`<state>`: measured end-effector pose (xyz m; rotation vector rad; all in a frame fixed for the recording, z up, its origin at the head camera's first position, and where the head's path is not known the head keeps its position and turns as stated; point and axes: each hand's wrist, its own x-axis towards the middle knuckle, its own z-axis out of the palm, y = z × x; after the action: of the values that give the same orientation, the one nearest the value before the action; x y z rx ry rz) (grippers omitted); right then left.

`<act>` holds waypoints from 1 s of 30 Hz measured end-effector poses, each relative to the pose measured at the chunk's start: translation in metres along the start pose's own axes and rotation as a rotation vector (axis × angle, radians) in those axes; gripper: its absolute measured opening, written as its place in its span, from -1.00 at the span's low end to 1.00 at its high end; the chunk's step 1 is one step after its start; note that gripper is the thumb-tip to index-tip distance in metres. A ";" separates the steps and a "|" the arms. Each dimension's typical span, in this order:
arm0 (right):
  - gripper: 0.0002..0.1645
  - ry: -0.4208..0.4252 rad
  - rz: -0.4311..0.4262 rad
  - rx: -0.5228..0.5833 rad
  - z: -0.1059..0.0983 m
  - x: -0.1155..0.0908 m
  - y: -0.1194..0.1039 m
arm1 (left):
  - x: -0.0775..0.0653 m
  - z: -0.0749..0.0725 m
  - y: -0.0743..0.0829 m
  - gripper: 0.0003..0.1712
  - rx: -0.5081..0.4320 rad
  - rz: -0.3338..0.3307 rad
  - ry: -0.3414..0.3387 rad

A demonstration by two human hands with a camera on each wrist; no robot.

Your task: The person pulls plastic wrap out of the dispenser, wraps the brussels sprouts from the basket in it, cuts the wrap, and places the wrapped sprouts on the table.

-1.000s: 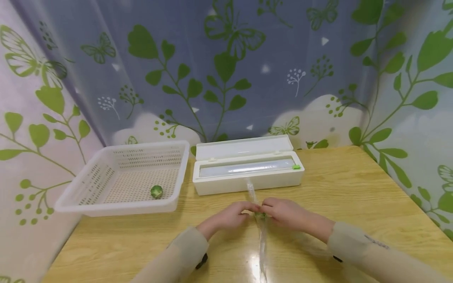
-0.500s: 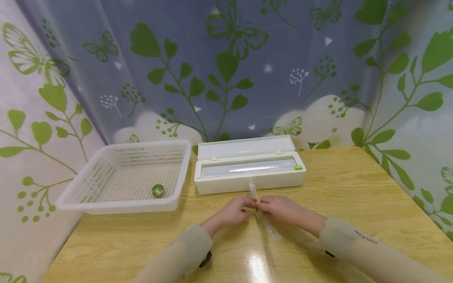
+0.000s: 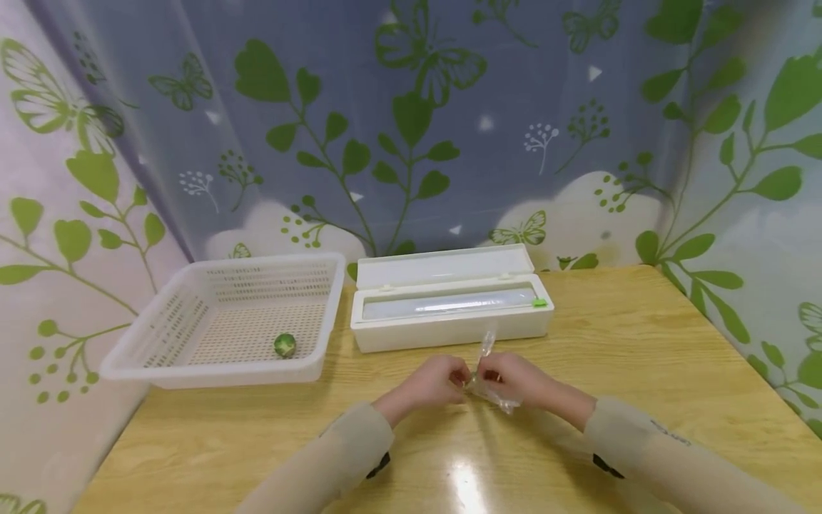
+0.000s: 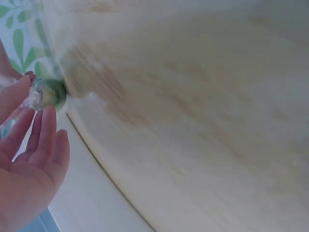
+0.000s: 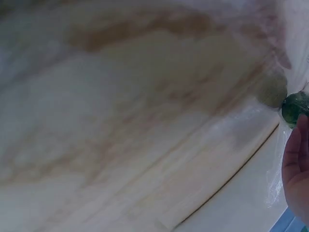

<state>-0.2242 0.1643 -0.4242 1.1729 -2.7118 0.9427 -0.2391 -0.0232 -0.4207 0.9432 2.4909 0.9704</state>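
Note:
Between the two hands is a small green Brussels sprout (image 4: 52,93) with clear cling film (image 3: 504,401) about it. My left hand (image 3: 430,385) holds the sprout with thumb and fingertips, its other fingers loosely bent. From the other side my right hand (image 3: 523,380) pinches the gathered film close against the sprout. One film tail sticks up past the right fingers, and another hangs toward the near right. In the right wrist view, the fingers touch the sprout (image 5: 293,108) at the frame's right edge; their full grip is cut off.
Behind the hands stands a white cling film dispenser (image 3: 449,332), lid up, with a green slider (image 3: 539,303) at its right end. A white perforated basket (image 3: 225,375) at left holds another Brussels sprout (image 3: 285,345). The wooden table (image 3: 642,343) meets a patterned curtain.
The near length of film has been drawn up and bunched at the sprout. Its far tail has swung right, away from the dispenser's front. Both hands stay close together, fingers shifted on the film.

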 end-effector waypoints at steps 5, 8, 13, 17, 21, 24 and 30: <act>-0.88 0.050 0.102 0.184 0.002 -0.001 0.002 | 0.004 0.004 0.004 -0.78 0.091 -0.019 0.061; -0.91 0.055 0.156 0.233 0.006 -0.001 0.007 | 0.006 0.007 0.006 -0.85 0.153 -0.044 0.108; -0.93 0.038 0.164 0.198 0.006 0.000 0.012 | 0.008 0.004 0.006 -0.96 0.179 0.070 0.166; -0.93 0.031 0.136 0.162 0.003 0.004 0.014 | 0.010 0.001 0.001 -0.86 0.131 0.131 0.180; -0.94 0.016 0.139 0.155 0.002 0.007 0.016 | 0.012 0.000 -0.001 -0.83 0.085 0.123 0.207; -0.92 0.011 0.147 0.168 0.002 0.008 0.016 | 0.014 -0.001 0.000 -0.86 0.107 0.127 0.194; -0.90 -0.010 0.167 0.163 0.001 0.006 0.013 | 0.018 -0.001 0.002 -0.96 -0.018 -0.049 0.078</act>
<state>-0.2375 0.1667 -0.4300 0.9862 -2.8224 1.2026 -0.2514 -0.0103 -0.4195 0.8505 2.5520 1.0306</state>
